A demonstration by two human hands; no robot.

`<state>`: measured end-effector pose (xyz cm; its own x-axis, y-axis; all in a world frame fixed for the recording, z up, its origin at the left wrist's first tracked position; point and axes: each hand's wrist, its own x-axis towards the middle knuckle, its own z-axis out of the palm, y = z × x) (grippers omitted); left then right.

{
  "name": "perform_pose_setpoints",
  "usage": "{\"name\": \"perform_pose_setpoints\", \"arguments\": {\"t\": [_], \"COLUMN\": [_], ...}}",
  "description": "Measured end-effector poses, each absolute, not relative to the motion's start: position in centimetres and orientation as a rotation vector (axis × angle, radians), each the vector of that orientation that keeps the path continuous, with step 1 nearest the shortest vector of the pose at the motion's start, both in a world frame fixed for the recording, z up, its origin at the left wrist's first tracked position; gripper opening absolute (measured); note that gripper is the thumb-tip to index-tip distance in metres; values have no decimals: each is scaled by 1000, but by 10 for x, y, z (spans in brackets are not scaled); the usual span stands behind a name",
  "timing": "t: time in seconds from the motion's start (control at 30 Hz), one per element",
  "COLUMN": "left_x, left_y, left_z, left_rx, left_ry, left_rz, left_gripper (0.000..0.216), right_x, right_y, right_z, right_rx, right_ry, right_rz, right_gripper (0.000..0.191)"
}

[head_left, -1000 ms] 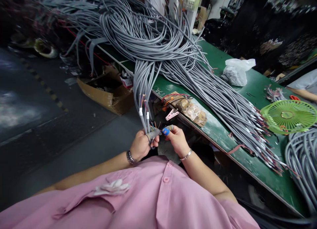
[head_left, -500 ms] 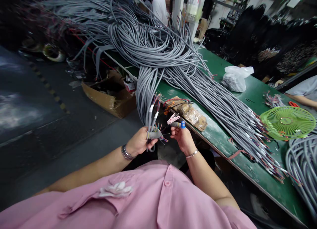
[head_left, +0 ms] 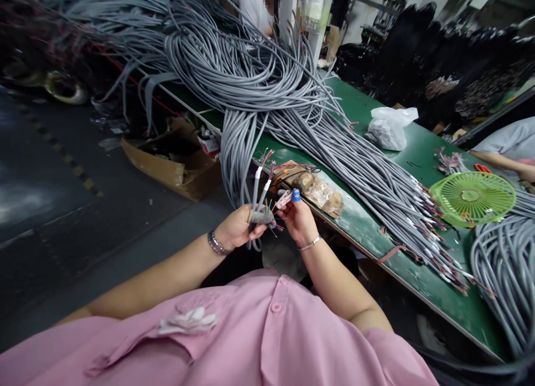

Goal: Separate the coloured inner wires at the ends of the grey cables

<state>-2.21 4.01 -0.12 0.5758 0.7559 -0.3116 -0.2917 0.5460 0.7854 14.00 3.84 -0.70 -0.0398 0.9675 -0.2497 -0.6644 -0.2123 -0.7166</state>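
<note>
My left hand [head_left: 239, 228] is closed around several grey cables [head_left: 256, 191]. A grey sleeve [head_left: 261, 218] covers one of its digits. Two cable ends with white bands stand up above the hand, with red, blue and dark wires at their tips. Thin coloured wires [head_left: 270, 208] fan out just past the grey sleeve. Close to these wires, my right hand [head_left: 301, 223] is closed on a small pink clip-like tool [head_left: 284, 199]. A blue cap [head_left: 296, 195] covers its thumb tip. The fingers partly hide where tool and wires meet.
A green table [head_left: 359, 230] carries long bundles of grey cable [head_left: 334, 146], a taped brown block [head_left: 320, 191], a white plastic bag [head_left: 390, 130] and a green fan [head_left: 472, 199]. A cardboard box [head_left: 163, 169] is on the left. Another person's arm [head_left: 497, 160] shows at right.
My right hand has moved left and slightly up, bringing the pink tool nearer the coloured wires. The left hand keeps hold of the cables. The whole view has shifted slightly.
</note>
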Motion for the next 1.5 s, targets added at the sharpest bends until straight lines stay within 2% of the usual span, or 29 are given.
{"name": "perform_pose_setpoints", "arguments": {"t": [0.2, 0.5, 0.73, 0.9, 1.33, 1.5], "left_x": [-17, -23, -19, -15, -2, -6], "left_y": [40, 29, 5, 9, 13, 9], "left_z": [-3, 3, 3, 1, 10, 8], "left_rx": [795, 792, 777, 723, 684, 688], "left_ry": [733, 791, 827, 826, 921, 909], "left_rz": [661, 753, 901, 990, 954, 962], "left_gripper": [26, 23, 27, 25, 27, 27], "right_x": [136, 145, 147, 144, 141, 145], "right_y": [39, 32, 30, 31, 34, 34], "right_z": [-6, -7, -2, 0, -1, -3], "right_rx": [-844, -841, -842, -881, -887, -891], "right_ry": [-464, -428, -510, -492, -609, -525], "right_rz": [1563, 1766, 1676, 1668, 1581, 1697], "right_gripper": [36, 57, 34, 41, 36, 48]}}
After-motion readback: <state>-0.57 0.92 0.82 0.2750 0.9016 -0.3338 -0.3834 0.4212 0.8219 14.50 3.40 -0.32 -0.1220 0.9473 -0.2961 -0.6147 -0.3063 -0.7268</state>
